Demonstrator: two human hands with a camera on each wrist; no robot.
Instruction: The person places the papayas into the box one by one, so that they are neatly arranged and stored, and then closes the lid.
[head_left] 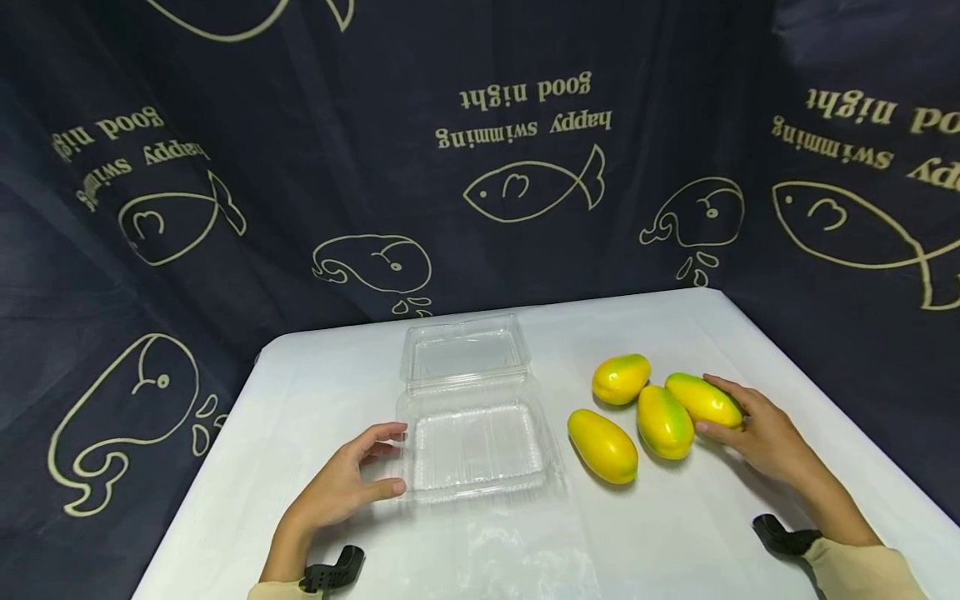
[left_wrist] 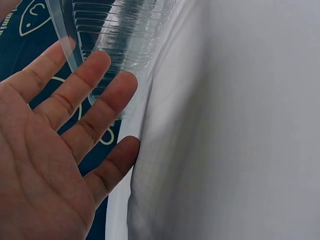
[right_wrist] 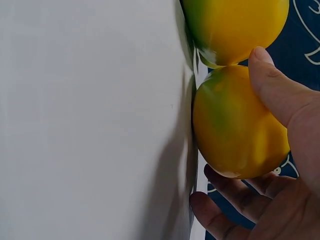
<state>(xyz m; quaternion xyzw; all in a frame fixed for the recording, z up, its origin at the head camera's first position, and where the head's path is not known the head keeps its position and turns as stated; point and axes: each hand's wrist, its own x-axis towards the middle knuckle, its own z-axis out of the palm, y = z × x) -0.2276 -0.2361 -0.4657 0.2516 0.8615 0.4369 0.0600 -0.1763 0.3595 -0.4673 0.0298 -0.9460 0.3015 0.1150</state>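
A clear plastic clamshell box (head_left: 480, 446) lies unfolded on the table, its lid (head_left: 468, 350) on the far side. At the box's left edge is my left hand (head_left: 345, 479), thumb and fingers spread apart, fingertips at the rim. In the left wrist view the palm of the left hand (left_wrist: 60, 135) shows, with nothing in it. On the right, my right hand (head_left: 768, 433) has thumb and fingers round a yellow-green mango (head_left: 701, 398). In the right wrist view the thumb lies on this mango (right_wrist: 235, 125), and the fingers reach under its other side.
Beside the held mango lies another mango (head_left: 665, 422), close against it. Two more, a rounder mango (head_left: 621, 379) and a longer mango (head_left: 602, 446), lie nearer the box. A white cloth covers the table (head_left: 517, 550); a dark printed curtain (head_left: 375, 167) hangs behind.
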